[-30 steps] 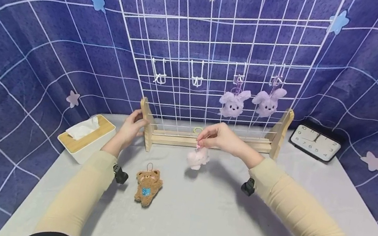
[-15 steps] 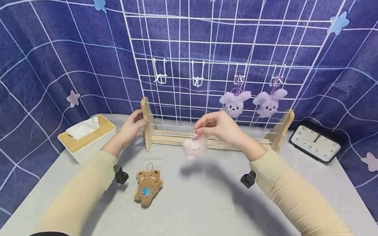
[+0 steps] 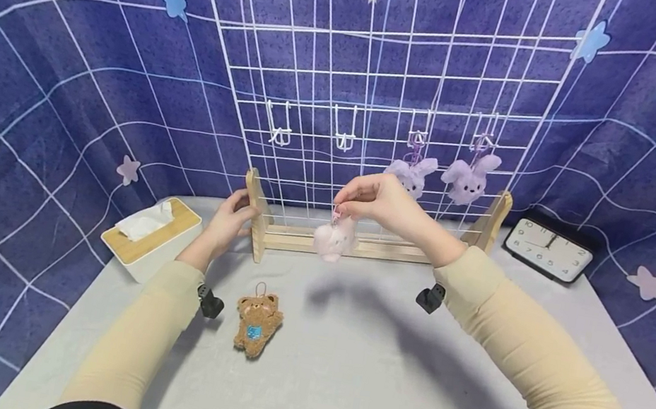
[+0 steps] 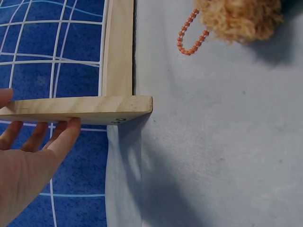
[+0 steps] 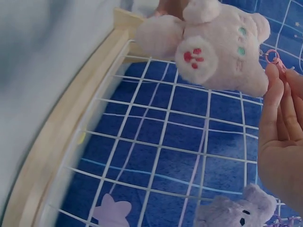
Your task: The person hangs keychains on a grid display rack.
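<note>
By its pink clasp [image 5: 279, 65], a pale pink plush keychain [image 3: 335, 240] hangs from the thumb and fingertips of my right hand [image 3: 381, 204]. It dangles in front of the rack's lower part; the right wrist view shows its green eyes and pink paw pad. My left hand [image 3: 228, 223] grips the wooden end piece [image 4: 80, 106] of the rack, thumb on one side and fingers on the other. The white wire grid [image 3: 325, 57] carries two lilac bunny keychains [image 3: 467, 180] on hooks. Two bare hooks [image 3: 345, 137] are at its left. My right hand partly hides one bunny.
A brown teddy bear keychain [image 3: 256, 325] lies on the grey tabletop [image 3: 352, 380] near my left forearm. At the left is a tissue box [image 3: 183, 224] with a wooden lid. Right of the rack stands a black-framed clock [image 3: 549, 247]. A blue patterned cloth hangs behind.
My right hand has lifted the pink plush keychain up and slightly left, toward the grid. My left hand has stayed on the wooden end piece.
</note>
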`<act>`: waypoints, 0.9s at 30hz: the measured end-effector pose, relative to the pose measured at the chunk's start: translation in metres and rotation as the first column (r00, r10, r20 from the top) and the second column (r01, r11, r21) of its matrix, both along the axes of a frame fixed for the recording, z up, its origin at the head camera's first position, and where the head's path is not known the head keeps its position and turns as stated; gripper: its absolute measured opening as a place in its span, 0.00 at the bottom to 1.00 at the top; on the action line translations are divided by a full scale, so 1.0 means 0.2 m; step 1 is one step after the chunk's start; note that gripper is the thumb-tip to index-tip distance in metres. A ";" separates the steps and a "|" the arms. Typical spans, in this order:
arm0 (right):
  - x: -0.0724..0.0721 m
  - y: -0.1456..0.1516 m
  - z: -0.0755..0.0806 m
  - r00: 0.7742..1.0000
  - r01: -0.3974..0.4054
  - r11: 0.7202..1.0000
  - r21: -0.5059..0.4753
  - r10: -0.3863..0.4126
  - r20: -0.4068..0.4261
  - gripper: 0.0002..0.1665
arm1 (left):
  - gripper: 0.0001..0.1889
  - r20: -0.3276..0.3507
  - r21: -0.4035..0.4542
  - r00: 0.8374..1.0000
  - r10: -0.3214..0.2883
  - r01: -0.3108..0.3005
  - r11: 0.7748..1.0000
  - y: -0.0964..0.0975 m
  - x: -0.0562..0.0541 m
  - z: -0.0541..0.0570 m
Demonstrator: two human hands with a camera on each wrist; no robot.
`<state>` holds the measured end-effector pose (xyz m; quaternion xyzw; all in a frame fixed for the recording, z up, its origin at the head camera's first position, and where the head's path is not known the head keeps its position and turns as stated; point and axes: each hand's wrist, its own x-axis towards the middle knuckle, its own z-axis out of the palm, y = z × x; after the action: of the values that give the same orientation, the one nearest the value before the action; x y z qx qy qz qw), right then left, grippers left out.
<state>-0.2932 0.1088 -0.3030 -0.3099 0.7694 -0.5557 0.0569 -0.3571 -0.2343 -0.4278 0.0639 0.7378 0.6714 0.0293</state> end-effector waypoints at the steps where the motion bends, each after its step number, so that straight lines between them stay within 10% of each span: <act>1: 0.00 0.00 0.01 1.000 0.001 1.000 -0.006 -0.001 -0.001 0.08 | 0.33 0.005 0.003 1.000 -0.004 0.004 1.000 0.00 0.00 0.01; 8: 0.00 -0.01 0.06 1.000 0.002 0.998 -0.067 -0.002 0.000 0.08 | 0.32 0.033 -0.004 0.999 -0.022 0.022 1.000 0.03 0.08 0.10; 14: 0.00 -0.01 0.12 0.999 0.021 0.995 -0.099 -0.024 -0.030 0.07 | 0.33 0.009 0.001 1.000 -0.012 0.012 1.000 0.00 0.01 0.02; 27: -0.03 -0.02 0.21 0.999 0.035 0.982 -0.184 -0.036 -0.006 0.07 | 0.32 -0.003 -0.017 1.000 0.013 -0.013 1.000 0.00 0.00 0.00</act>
<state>-0.2996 0.1050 -0.2600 -0.3026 0.7205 -0.6237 0.0146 -0.3566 -0.2334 -0.4279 0.0600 0.7440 0.6651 0.0244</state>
